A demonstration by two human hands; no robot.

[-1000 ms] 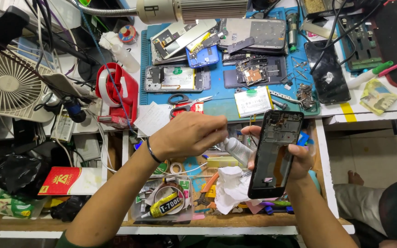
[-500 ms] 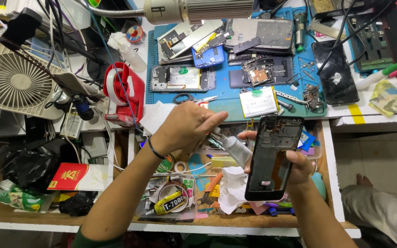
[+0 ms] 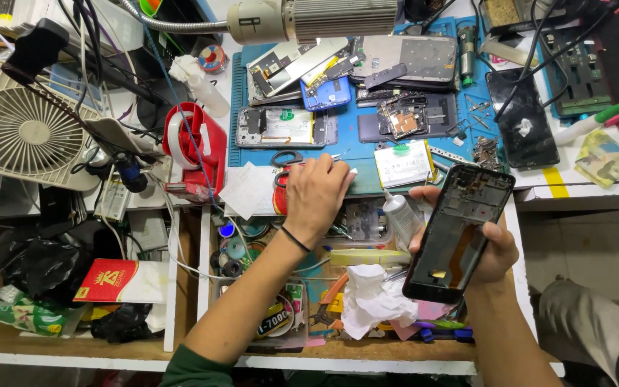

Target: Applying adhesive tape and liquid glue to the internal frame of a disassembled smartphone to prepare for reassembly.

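Observation:
My right hand (image 3: 494, 247) holds a black phone frame (image 3: 458, 233), open side up, over the open drawer. Against that hand stands a small clear squeeze bottle (image 3: 401, 218), upright, not clearly gripped. My left hand (image 3: 314, 192), a black band on its wrist, reaches forward to the near edge of the blue work mat (image 3: 367, 154). Its fingertips rest by the scissors (image 3: 289, 158) with black and red handles. I cannot tell whether the fingers pinch anything.
Several opened phones (image 3: 284, 127) and a white battery (image 3: 404, 163) lie on the mat. A red tape dispenser (image 3: 193, 147) and a white fan (image 3: 17, 129) stand at the left. The drawer holds crumpled tissue (image 3: 368, 299), tape rolls and pliers. A lamp head (image 3: 302, 20) hangs above.
My left hand has moved from over the drawer forward to the mat's near edge. The squeeze bottle it was near now stands beside my right hand. The phone frame stays held.

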